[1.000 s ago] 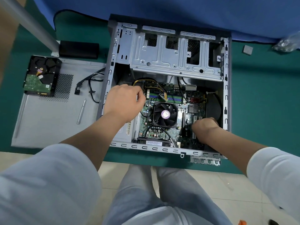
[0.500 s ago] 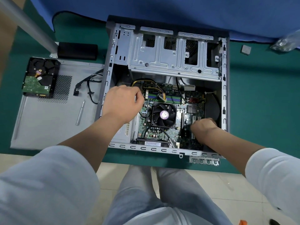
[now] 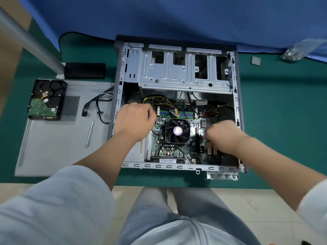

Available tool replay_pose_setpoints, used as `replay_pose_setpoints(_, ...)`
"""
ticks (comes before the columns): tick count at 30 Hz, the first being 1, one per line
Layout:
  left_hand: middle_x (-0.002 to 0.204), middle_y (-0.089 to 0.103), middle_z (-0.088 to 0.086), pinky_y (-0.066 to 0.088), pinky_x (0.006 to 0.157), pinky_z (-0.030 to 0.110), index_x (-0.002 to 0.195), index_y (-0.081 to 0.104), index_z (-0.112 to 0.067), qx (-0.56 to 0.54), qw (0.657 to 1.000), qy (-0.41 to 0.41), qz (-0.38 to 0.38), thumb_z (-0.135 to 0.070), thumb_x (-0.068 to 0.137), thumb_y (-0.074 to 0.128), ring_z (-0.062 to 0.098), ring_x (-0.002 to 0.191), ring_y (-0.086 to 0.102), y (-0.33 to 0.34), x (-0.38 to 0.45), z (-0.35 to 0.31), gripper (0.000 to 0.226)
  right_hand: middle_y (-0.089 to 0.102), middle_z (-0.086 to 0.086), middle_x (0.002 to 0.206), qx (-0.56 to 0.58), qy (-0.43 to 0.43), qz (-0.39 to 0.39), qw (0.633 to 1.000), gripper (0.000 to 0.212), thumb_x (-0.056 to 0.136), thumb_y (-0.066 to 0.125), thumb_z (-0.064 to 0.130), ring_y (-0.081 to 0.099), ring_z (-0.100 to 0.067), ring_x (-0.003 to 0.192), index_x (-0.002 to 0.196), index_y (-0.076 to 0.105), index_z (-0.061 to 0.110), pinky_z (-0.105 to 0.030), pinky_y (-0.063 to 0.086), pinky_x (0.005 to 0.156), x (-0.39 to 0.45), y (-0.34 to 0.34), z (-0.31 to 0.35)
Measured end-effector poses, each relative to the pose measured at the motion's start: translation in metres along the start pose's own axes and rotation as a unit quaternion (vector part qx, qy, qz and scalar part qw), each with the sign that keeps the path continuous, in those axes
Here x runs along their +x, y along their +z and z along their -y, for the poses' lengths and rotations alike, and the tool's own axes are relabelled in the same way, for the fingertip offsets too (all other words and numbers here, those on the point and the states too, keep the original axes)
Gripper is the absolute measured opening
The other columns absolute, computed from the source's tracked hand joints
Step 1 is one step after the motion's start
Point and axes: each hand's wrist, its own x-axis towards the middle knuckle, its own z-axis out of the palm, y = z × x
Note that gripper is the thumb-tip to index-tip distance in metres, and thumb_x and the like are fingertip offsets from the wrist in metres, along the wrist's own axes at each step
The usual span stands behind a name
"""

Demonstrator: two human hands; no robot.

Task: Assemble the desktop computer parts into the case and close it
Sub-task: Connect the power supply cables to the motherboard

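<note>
Both hands are inside the open desktop case (image 3: 236, 96), which lies on its side on the green mat (image 3: 283, 121) with the motherboard (image 3: 160, 147) facing up.

The left hand (image 3: 133, 121) sits at the board's 9 o'clock edge, fingers curled toward the yellow-and-black power cable (image 3: 169, 104) beside the memory slots (image 3: 184, 114). Whether it pinches anything cannot be told; the fingertips are hidden under the knuckles. The right hand (image 3: 221, 134) is at 3 o'clock of the CPU fan (image 3: 177, 131), over the expansion slots. It is motion-blurred, fingers bent downward; what it holds, if anything, cannot be told.

Deciding relation: the hard drive (image 3: 46, 99) is not yet mounted. It lies outside the case, circuit board up, on the detached side panel (image 3: 53, 147), at about 9 o'clock from the left hand and well apart from it. Its long axis runs 12 to 6. The left hand is plainly nearer; the right would have to cross the whole case. The empty drive cage (image 3: 184, 75) lies at 12 o'clock of both hands. A screwdriver (image 3: 89, 134) rests on the panel between drive and case, axis near 12 to 6, and loose black cables (image 3: 99, 106) trail out of the case at its 9 o'clock wall.

Writing: the fan hub carries a purple round label, the case's near edge a white barcode sticker (image 3: 167, 160), and the power supply a side label (image 3: 140, 146). None is legible. No brand can be read.

Judgement: internal cabling is in hand; drive fitting and panel closure remain.
</note>
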Motion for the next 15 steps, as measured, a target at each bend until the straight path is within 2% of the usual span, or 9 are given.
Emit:
replay_pose_setpoints(1,0.069,0.064,-0.001,0.043,0.067,0.032,0.078,0.067,-0.018,0.000,1.000,0.002,0.001,-0.027,0.091,0.040,0.020,0.071,0.055,0.000,0.000,0.000,0.031,0.062,0.012,0.093,0.043,-0.014,-0.050,0.998,0.017,0.095,0.053,0.039,0.060,-0.015,0.090,0.104,0.067,0.034,-0.027,0.045,0.072,-0.007,0.000,-0.007)
replay_pose_setpoints(3,0.068,0.063,-0.002,0.044,0.067,0.032,0.078,0.067,-0.019,0.000,1.000,0.002,0.001,-0.028,0.091,0.040,0.019,0.070,0.055,0.000,0.000,0.001,0.032,0.063,0.014,0.096,0.104,-0.043,-0.137,0.984,0.020,0.093,0.055,0.043,0.059,-0.013,0.093,0.108,0.067,0.041,-0.027,0.034,0.072,-0.020,0.006,-0.015)
replay_pose_setpoints(5,0.068,0.063,-0.002,0.043,0.067,0.032,0.077,0.067,-0.019,0.004,1.000,0.007,0.004,-0.029,0.091,0.039,0.019,0.070,0.055,0.000,0.000,0.003,0.032,0.065,0.011,0.082,0.110,-0.044,-0.211,0.970,0.014,0.085,0.069,0.035,0.062,-0.017,0.076,0.098,0.073,0.036,-0.028,0.030,0.066,-0.029,0.015,-0.010)
replay_pose_setpoints(7,0.072,0.066,-0.003,0.043,0.067,0.031,0.080,0.068,-0.021,0.003,1.000,0.011,0.005,-0.029,0.091,0.040,0.019,0.072,0.057,0.000,0.001,0.003,0.032,0.061,0.009,0.069,0.117,-0.031,-0.286,0.951,0.012,0.079,0.076,0.026,0.059,-0.019,0.063,0.090,0.074,0.030,-0.028,0.031,0.060,-0.028,0.023,-0.007)
replay_pose_setpoints(10,0.090,0.070,-0.006,0.047,0.073,0.032,0.098,0.070,-0.024,-0.042,0.998,0.039,-0.017,-0.026,0.094,0.046,0.017,0.086,0.061,-0.003,-0.002,0.002,0.025,0.058,0.009,0.068,0.136,-0.019,-0.334,0.933,0.014,0.078,0.076,0.023,0.058,-0.020,0.063,0.091,0.073,0.028,-0.026,0.029,0.061,-0.022,0.026,-0.010)
replay_pose_setpoints(12,0.099,0.068,-0.006,0.049,0.076,0.035,0.111,0.066,-0.023,-0.050,0.995,0.080,-0.016,-0.026,0.095,0.051,0.017,0.095,0.057,-0.006,-0.004,0.002,0.022,0.059,0.009,0.070,0.149,-0.022,-0.334,0.930,0.011,0.081,0.074,0.025,0.059,-0.019,0.065,0.091,0.072,0.028,-0.026,0.029,0.062,-0.023,0.028,-0.010)
replay_pose_setpoints(15,0.099,0.064,-0.003,0.038,0.082,0.037,0.117,0.064,-0.021,0.012,0.988,0.151,0.008,-0.040,0.091,0.055,0.021,0.097,0.049,-0.009,-0.007,-0.012,0.033,0.062,0.010,0.073,0.188,-0.033,-0.333,0.923,0.008,0.085,0.069,0.032,0.061,-0.018,0.069,0.088,0.071,0.025,-0.026,0.029,0.064,-0.025,0.028,-0.011)
